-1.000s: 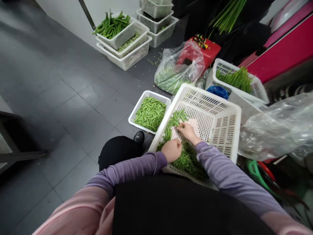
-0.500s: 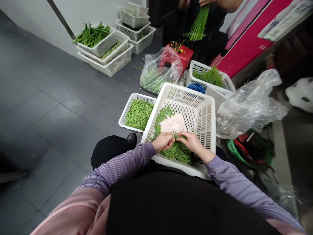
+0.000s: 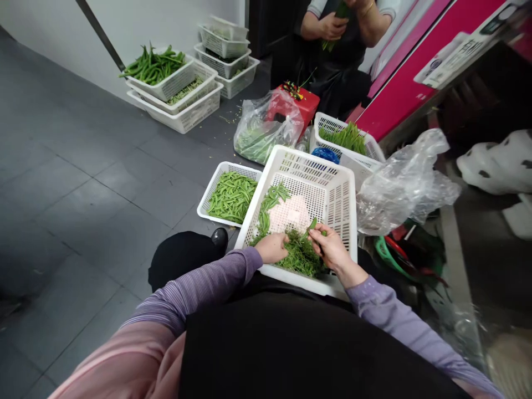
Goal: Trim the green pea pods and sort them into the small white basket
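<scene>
My right hand [image 3: 332, 246] pinches a green pea pod [image 3: 312, 224] over the right part of the large white basket [image 3: 353, 194]. My left hand [image 3: 272, 247] is low in the same basket, its fingers curled and partly hidden. Whatever they hold, if anything, does not show. Between and below my hands lies a heap of thin green trimmings [image 3: 302, 257]. Flat pea pods [image 3: 272, 199] lie along the basket's left side, beside a pale pink sheet [image 3: 291, 213] on its bottom.
A small white basket of pods [image 3: 233, 194] stands against the large basket's left. Beyond are a clear plastic bag [image 3: 266, 124], a red stool [image 3: 308, 105] and a basket of green vegetables [image 3: 344, 138]. Stacked baskets [image 3: 183, 119] line the wall. A co-worker [image 3: 338, 50] holds greens. Crumpled plastic [image 3: 409, 183] lies right.
My hands, together before, are now apart: the left has dropped toward the trimmings, the right has a pod raised between its fingers. The co-worker's greens have shifted upward. The view has shifted slightly.
</scene>
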A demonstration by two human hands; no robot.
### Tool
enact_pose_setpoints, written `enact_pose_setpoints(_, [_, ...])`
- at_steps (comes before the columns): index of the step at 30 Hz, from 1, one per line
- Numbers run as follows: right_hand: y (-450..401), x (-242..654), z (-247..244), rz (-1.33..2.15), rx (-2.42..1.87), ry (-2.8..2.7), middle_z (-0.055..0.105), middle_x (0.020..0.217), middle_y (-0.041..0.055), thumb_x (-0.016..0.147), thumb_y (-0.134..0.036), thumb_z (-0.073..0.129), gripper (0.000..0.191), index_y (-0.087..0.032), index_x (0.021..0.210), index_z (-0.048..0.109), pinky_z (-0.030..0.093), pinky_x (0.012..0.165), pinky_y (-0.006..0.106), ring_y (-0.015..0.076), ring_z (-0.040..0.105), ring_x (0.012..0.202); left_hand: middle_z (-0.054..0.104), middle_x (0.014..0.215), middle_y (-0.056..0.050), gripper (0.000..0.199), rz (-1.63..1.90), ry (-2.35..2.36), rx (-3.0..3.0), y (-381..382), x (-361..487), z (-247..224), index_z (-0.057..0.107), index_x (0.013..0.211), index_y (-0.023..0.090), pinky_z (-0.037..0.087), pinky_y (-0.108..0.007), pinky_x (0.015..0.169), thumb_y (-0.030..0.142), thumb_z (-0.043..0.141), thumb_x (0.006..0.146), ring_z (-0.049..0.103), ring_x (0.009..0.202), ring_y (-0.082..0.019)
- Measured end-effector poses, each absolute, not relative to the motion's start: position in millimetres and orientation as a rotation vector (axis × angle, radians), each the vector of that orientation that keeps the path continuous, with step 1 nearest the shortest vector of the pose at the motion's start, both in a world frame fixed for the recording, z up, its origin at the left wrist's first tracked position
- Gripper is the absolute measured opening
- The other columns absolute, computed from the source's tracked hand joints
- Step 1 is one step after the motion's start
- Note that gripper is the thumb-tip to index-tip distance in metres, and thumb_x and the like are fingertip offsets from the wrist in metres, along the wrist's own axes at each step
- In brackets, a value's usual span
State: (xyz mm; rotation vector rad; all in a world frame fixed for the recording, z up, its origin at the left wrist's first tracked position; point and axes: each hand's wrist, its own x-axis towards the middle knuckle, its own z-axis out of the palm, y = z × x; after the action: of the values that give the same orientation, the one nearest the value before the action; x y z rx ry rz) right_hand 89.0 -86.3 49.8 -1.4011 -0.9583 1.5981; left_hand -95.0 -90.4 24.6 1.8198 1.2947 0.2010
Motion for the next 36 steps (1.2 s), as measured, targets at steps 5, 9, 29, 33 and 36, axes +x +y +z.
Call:
enact_pose_setpoints(5, [-93.5,83.5,47.4,1.583,-1.452,-1.078,0.056,0.061,-0.0043,0.067,-0.042,0.064,0.030,-0.019,0.076,0.047,0.019,0.028,0.017,0.0033,0.032,0.030,0.058,0.098,-0.005,0.038,0.481,1.103,1.834,-91.5,-87.9,39.4,0.052,0.110,0.016,0.043,-0.023,0.070,0.032,0.046,0.077,0.055,0.078,-0.014])
enact_pose_setpoints(9, [-95.7,88.5,52.7,1.144,-1.650,-1.641,0.057,0.069,0.0016,0.076,-0.044,0.054,0.033,-0.017,0.095,0.056,0.030,0.034,0.021,0.0074,0.041,0.038,0.060,0.068,-0.003,0.032,0.281,1.094,1.941,-91.5,-85.7,44.4,0.060,0.073,0.015,0.040,-0.023,0.061,0.028,0.033,0.083,0.054,0.062,-0.013])
enact_pose_setpoints(29, [-19.3,67.6,3.2,1.915,-1.198,-0.313,0.044,0.050,-0.0048,0.066,-0.026,0.051,0.017,-0.019,0.059,0.038,0.031,0.036,0.016,0.0061,0.039,0.042,0.057,0.065,-0.005,0.025,0.090,1.135,2.073,-106.6,-83.4,37.1,0.059,0.064,0.014,0.041,-0.025,0.057,0.024,0.040,0.078,0.053,0.058,-0.014])
enact_pose_setpoints(33, [31.5,56.8,-15.8,1.923,-1.561,-0.601,0.047,0.051,-0.0041,0.066,-0.021,0.049,0.006,-0.018,0.065,0.044,0.034,0.037,0.017,0.0069,0.042,0.041,0.055,0.094,-0.009,0.028,0.029,1.191,2.127,-109.8,-82.6,27.7,0.058,0.096,0.017,0.046,-0.028,0.061,0.017,0.043,0.073,0.057,0.072,-0.018])
enact_pose_setpoints(36, [47.6,30.3,-33.0,1.944,-1.703,-0.838,0.040,0.043,-0.0066,0.066,-0.022,0.056,0.009,-0.016,0.068,0.051,0.024,0.031,0.018,0.0062,0.031,0.033,0.051,0.103,-0.011,0.034,0.036,1.236,2.129,-107.8,-83.3,24.3,0.054,0.104,0.016,0.048,-0.030,0.063,0.017,0.043,0.072,0.058,0.077,-0.020])
